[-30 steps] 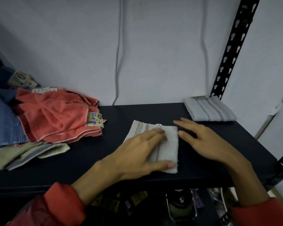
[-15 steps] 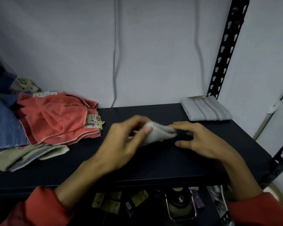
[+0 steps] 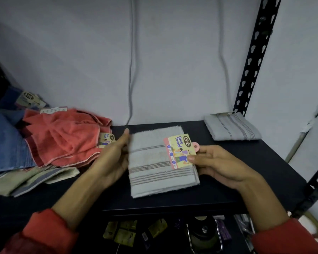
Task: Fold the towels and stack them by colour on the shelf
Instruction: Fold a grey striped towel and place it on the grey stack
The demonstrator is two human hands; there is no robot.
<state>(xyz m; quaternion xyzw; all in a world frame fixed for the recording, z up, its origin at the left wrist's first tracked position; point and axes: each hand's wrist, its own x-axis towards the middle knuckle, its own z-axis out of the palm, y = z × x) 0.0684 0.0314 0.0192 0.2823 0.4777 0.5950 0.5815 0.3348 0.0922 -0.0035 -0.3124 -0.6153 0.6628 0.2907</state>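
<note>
From the head view, I am watching both forearms reaching forward from red sleeves over the dark shelf (image 3: 264,173), the hands facing each other with a folded grey towel (image 3: 154,165) between them.

The left hand (image 3: 112,162) is standing on its edge, palm turned toward the towel's left side, fingers nearly straight and pointing away from me. Its palm is lying against the towel's left edge; I cannot tell whether any fingers are curling under the cloth.

The right hand (image 3: 217,165) is coming in from the right at the towel's right edge, palm turned inward. Its thumb is pressing down on the towel's paper label (image 3: 178,153), which reads "ENE Face Towel", and the fingers are curling beneath the edge, so it is pinching label and towel together. A small pink hanger tab (image 3: 195,145) is sticking out just above the thumb.

The grey towel is sitting at the middle of the shelf, folded into a rectangle with brown stripes running across it. A second folded grey towel (image 3: 231,129) is lying at the back right corner, next to the black perforated upright (image 3: 253,57). On the left, unfolded red towels (image 3: 62,136) are heaped beside a blue towel (image 3: 4,142), with a beige towel (image 3: 26,178) spread under them.
</note>
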